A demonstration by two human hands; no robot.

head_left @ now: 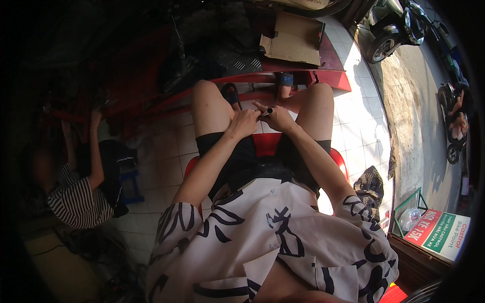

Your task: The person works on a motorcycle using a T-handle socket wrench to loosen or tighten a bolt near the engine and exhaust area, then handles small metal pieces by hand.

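Note:
My left hand and my right hand meet between my knees, fingers bent. A small dark tube-like piece with a round end shows between them, beside the thumb of my right hand, which grips it. The fingers of my left hand are closed against its near side; what they pinch is too small and partly hidden to name. I sit on a red chair, with my forearms resting over my thighs.
A red metal platform crosses in front of my feet, bearing an open cardboard box. At left, a co-worker in a striped shirt reaches toward it, near a blue stool. Scooters and a signboard stand at right.

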